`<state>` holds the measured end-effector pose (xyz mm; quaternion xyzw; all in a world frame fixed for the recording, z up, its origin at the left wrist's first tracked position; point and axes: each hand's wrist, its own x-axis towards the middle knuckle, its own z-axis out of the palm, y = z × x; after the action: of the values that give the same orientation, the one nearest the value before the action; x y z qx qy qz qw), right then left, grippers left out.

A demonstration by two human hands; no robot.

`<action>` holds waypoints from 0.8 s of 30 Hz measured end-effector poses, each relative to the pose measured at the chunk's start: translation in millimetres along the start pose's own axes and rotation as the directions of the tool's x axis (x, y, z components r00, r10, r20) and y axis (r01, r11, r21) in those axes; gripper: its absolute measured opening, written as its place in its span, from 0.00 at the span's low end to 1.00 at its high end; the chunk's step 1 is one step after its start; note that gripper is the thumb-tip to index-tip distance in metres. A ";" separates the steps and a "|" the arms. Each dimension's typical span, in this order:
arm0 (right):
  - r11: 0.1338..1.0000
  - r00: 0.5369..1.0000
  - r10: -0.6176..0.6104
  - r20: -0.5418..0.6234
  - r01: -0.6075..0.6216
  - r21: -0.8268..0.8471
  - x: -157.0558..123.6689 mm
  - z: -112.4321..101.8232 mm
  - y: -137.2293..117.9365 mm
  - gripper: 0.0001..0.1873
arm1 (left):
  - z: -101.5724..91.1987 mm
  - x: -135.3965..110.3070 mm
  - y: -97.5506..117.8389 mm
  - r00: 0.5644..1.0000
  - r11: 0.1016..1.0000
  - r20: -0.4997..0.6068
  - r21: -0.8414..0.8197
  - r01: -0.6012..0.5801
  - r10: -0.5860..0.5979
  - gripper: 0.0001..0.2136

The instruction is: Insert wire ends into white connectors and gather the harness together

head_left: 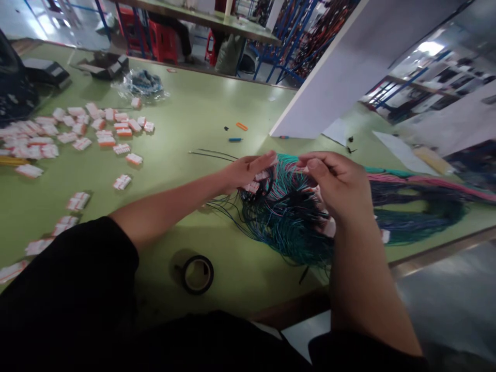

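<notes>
A thick bundle of thin teal, pink and black wires [287,222] lies on the green table beneath both hands, with white connectors among the wires. My left hand [253,169] reaches in at the bundle's upper left, its fingers closed and a white connector [252,187] with dark wires at its underside. Across from it, my right hand [341,181] is closed with thumb and forefinger pinched together above the wires; anything between those fingertips is too small to make out. Wire ends [211,154] stick out leftward past my left hand.
Many white-and-orange connector blocks [124,133] are scattered at the left. A roll of black tape [197,275] lies near the front edge. Farther back are a blue tool [234,139], an orange piece [242,126] and a plastic bag [143,82]. A white partition [321,77] rises behind the bundle.
</notes>
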<state>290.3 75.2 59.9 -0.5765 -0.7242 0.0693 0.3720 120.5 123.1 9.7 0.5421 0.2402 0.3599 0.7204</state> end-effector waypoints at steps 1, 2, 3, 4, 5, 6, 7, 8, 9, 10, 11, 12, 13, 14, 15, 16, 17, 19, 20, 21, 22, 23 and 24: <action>1.000 1.000 -0.010 0.020 0.010 -0.012 1.7 0.6 -3.9 0.14 | -0.5 0.0 0.0 1.000 1.000 0.014 0.013 0.002 -0.002 0.21; 0.999 0.998 -0.027 0.053 0.029 -0.035 3.8 2.0 -8.2 0.15 | -1.1 0.0 -0.2 1.000 1.000 0.019 0.024 0.004 -0.004 0.20; 0.997 0.994 -0.048 0.098 0.055 -0.061 6.3 4.2 -12.5 0.16 | -1.8 0.1 -0.5 1.000 1.000 0.016 0.029 0.008 -0.008 0.19; 0.993 0.987 -0.071 0.143 0.083 -0.084 8.9 7.0 -16.3 0.17 | -2.7 0.3 -1.1 1.000 1.000 0.011 0.023 0.009 -0.009 0.17; 0.989 0.979 -0.086 0.184 0.106 -0.099 11.3 10.1 -19.2 0.17 | -3.9 0.6 -1.9 1.000 1.000 0.004 0.011 0.013 -0.013 0.16; 0.988 0.974 -0.091 0.209 0.115 -0.107 13.1 13.0 -20.9 0.16 | -5.6 1.0 -2.9 1.000 1.000 0.004 -0.006 0.014 -0.014 0.15; 0.988 0.974 -0.086 0.208 0.111 -0.112 14.1 15.5 -21.2 0.14 | -7.8 1.4 -4.0 1.000 1.000 0.012 -0.026 0.007 -0.007 0.14; 0.989 0.980 -0.070 0.186 0.092 -0.112 14.2 17.4 -20.3 0.12 | -10.5 2.0 -5.2 0.999 0.999 0.035 -0.044 -0.008 0.009 0.14; 0.992 0.988 -0.047 0.148 0.063 -0.105 13.2 18.4 -18.4 0.12 | -13.7 2.6 -6.3 0.997 0.998 0.072 -0.060 -0.025 0.029 0.14; 0.996 0.994 -0.017 0.106 0.027 -0.088 11.3 18.7 -15.8 0.12 | -17.0 3.3 -7.3 0.991 0.997 0.122 -0.074 -0.038 0.047 0.14; 0.998 0.998 0.014 0.068 -0.010 -0.062 8.9 18.5 -12.9 0.12 | -20.4 3.9 -8.1 0.983 0.996 0.175 -0.085 -0.041 0.055 0.15; 0.999 0.998 0.044 0.037 -0.043 -0.032 6.1 17.9 -10.1 0.12 | -23.5 4.6 -8.9 0.973 0.995 0.224 -0.092 -0.035 0.055 0.16; 0.997 0.997 0.073 0.018 -0.073 0.001 3.3 17.3 -7.6 0.13 | -26.2 5.3 -9.6 0.963 0.995 0.266 -0.098 -0.026 0.052 0.17; 0.994 0.995 0.100 0.011 -0.100 0.031 0.9 16.8 -5.8 0.13 | -28.5 5.9 -10.3 0.953 0.994 0.297 -0.105 -0.021 0.051 0.18; 0.991 0.993 0.122 0.008 -0.122 0.057 -1.0 16.7 -4.5 0.13 | -30.3 6.4 -10.8 0.947 0.993 0.317 -0.112 -0.022 0.057 0.19; 0.987 0.990 0.139 0.004 -0.139 0.080 -2.4 16.9 -3.7 0.12 | -31.5 6.9 -11.4 0.942 0.993 0.330 -0.118 -0.028 0.066 0.19; 0.984 0.989 0.150 -0.002 -0.149 0.100 -3.2 17.5 -3.4 0.12 | -32.4 7.1 -11.8 0.938 0.992 0.340 -0.122 -0.034 0.074 0.19; 0.979 0.987 0.158 -0.010 -0.156 0.132 -4.0 19.4 -3.4 0.11 | -33.6 7.4 -12.3 0.931 0.991 0.354 -0.128 -0.044 0.087 0.19; 0.978 0.988 0.157 -0.017 -0.153 0.145 -4.3 20.5 -3.5 0.11 | -34.0 7.3 -12.3 0.929 0.990 0.359 -0.130 -0.045 0.089 0.19; 0.977 0.988 0.153 -0.022 -0.148 0.155 -4.8 21.3 -3.5 0.11 | -34.4 7.2 -12.3 0.927 0.990 0.363 -0.131 -0.045 0.090 0.18; 0.976 0.988 0.150 -0.025 -0.144 0.163 -5.4 22.0 -3.6 0.11 | -34.8 7.1 -12.1 0.926 0.991 0.366 -0.129 -0.045 0.090 0.18; 0.976 0.988 0.149 -0.028 -0.142 0.168 -6.3 22.4 -3.5 0.11 | -35.2 6.9 -11.9 0.927 0.991 0.364 -0.124 -0.048 0.091 0.19; 0.975 0.988 0.153 -0.026 -0.147 0.168 -7.3 22.6 -3.6 0.11 | -35.6 6.8 -11.6 0.929 0.992 0.358 -0.117 -0.055 0.094 0.20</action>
<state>273.9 75.0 42.3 -0.5976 -0.6630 0.1460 0.4265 101.6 148.3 -11.6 0.5693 0.0632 0.2930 0.7655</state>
